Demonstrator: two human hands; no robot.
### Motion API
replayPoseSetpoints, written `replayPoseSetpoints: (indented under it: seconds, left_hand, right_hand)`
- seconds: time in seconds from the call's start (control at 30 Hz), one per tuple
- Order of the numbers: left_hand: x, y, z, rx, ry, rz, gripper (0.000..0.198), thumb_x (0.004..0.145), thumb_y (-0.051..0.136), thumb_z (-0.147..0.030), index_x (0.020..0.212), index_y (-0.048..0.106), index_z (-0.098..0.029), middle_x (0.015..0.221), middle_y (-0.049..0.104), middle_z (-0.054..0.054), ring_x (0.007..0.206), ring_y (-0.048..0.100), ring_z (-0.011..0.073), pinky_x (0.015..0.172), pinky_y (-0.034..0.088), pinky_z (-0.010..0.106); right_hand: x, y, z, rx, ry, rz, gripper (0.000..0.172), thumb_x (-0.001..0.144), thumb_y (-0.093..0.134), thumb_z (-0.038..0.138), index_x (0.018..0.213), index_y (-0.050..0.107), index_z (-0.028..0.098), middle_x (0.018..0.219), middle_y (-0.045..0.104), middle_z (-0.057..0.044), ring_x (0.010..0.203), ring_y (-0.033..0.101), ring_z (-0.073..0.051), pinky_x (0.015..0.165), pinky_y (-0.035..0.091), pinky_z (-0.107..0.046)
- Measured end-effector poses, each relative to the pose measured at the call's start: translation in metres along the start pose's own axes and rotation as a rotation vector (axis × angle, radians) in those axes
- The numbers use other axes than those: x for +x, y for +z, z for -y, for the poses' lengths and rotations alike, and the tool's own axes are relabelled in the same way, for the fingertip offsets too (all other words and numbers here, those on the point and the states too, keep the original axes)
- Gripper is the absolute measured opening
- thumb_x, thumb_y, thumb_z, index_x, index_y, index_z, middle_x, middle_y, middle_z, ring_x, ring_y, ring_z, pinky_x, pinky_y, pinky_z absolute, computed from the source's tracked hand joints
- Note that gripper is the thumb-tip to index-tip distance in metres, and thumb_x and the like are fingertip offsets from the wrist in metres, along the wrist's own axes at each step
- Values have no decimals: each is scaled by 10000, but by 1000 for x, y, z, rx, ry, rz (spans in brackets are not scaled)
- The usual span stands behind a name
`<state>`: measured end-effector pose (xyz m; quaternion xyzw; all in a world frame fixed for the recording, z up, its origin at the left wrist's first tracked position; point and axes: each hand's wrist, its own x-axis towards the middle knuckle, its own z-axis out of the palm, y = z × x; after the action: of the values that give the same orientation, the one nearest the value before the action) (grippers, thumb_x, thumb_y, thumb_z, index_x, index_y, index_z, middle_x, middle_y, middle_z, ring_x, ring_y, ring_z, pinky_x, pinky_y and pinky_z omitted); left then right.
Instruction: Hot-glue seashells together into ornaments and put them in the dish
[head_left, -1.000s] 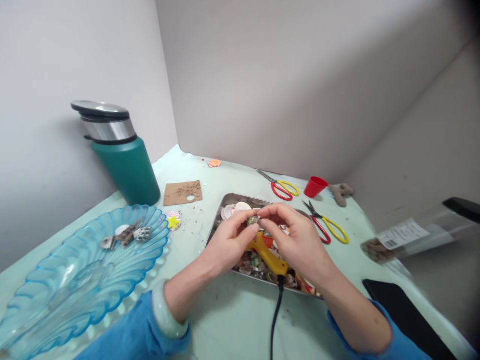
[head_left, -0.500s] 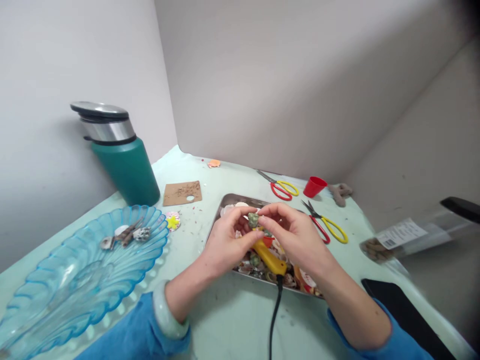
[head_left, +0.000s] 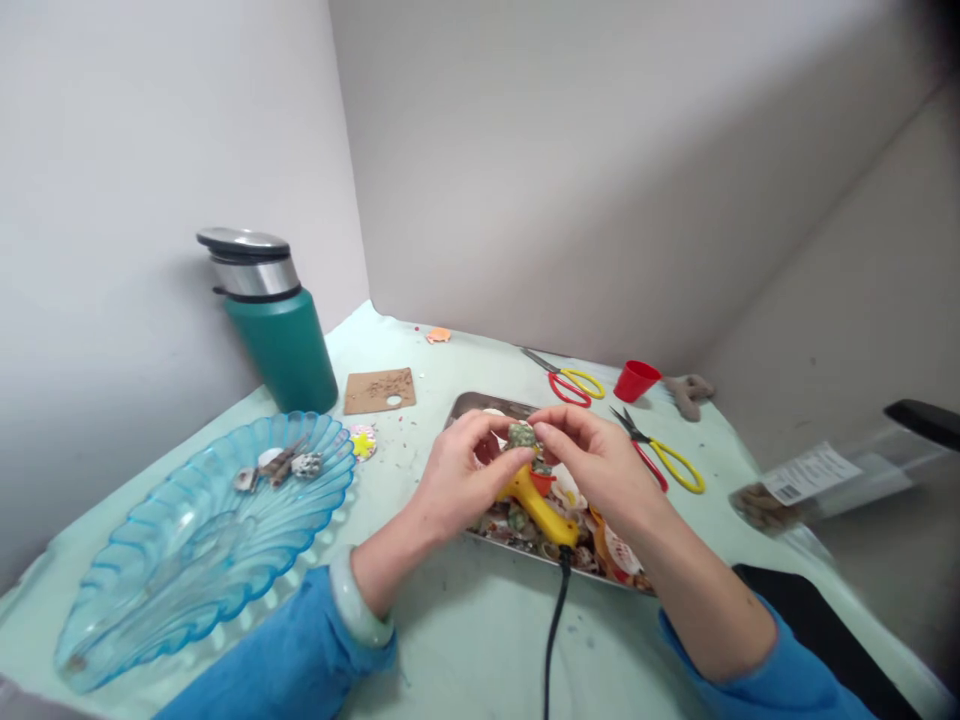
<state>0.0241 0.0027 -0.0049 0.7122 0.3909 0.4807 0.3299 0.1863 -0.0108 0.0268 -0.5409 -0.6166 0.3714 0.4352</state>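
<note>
Between the fingertips of both hands is a small bumpy green shell (head_left: 522, 434). My left hand (head_left: 469, 462) pinches it from the left, thumb below. From the right, my right hand (head_left: 589, 455) closes its thumb and fingers on the same shell. Just under the hands, a yellow hot glue gun (head_left: 547, 518) with a black cord lies across a metal tray (head_left: 466, 402) filled with mixed shells. Part of the glue gun and tray is hidden behind my hands.
Left stands a blue scalloped dish (head_left: 161, 555) holding a few shells, with a green bottle (head_left: 281, 345) behind. A cardboard piece (head_left: 364, 392), two pairs of scissors (head_left: 576, 387), a red cup (head_left: 637, 381), a plastic bag (head_left: 817, 475) and a black flat object (head_left: 814, 620) surround the tray.
The whole view has shifted a little, so things sit further right in the picture. Both hands still hold the green shell, which looks slightly turned.
</note>
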Motion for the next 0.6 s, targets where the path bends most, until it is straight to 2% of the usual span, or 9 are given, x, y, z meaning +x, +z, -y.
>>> replayPoseSetpoints:
  seconds: [0.17, 0.3, 0.37, 0.47, 0.6]
  left_hand:
    - [-1, -9, -13, 110, -50, -27, 225, 748, 670, -311, 914, 646, -161, 866, 633, 33, 643, 554, 106, 604, 469, 241]
    - [-12, -33, -30, 255, -47, -33, 311, 755, 653, -264, 1057, 631, -190, 863, 665, 28, 670, 587, 122, 648, 484, 256]
    - [-21, -57, -33, 360, -86, -73, 252, 768, 632, -259, 1012, 647, -196, 825, 674, 24, 690, 600, 135, 680, 486, 268]
    - [-32, -107, -28, 564, -171, -159, 254, 772, 624, -315, 1005, 653, -217, 868, 693, 24, 730, 624, 152, 701, 491, 276]
    - [-36, -175, -9, 968, -404, -176, 264, 764, 605, -380, 969, 659, -224, 902, 710, 21, 830, 643, 180, 753, 477, 277]
  right_hand:
    - [-6, 1, 5, -124, -41, -68, 213, 823, 567, 375, 908, 630, 190, 741, 610, 12, 659, 530, -136, 619, 418, -247]
    - [-10, 3, 8, -178, -59, -58, 246, 818, 568, 418, 930, 640, 211, 730, 620, 12, 659, 539, -148, 599, 420, -248]
    - [-12, 2, 11, -211, -52, -66, 267, 813, 565, 442, 931, 648, 218, 730, 631, 5, 667, 550, -159, 595, 423, -254]
    - [-15, -1, 14, -231, -29, -89, 280, 794, 579, 467, 925, 655, 231, 755, 648, -2, 682, 565, -170, 597, 431, -264]
    - [-18, -1, 13, -221, -45, -58, 276, 795, 582, 492, 926, 656, 260, 819, 666, 2, 708, 578, -172, 626, 435, -279]
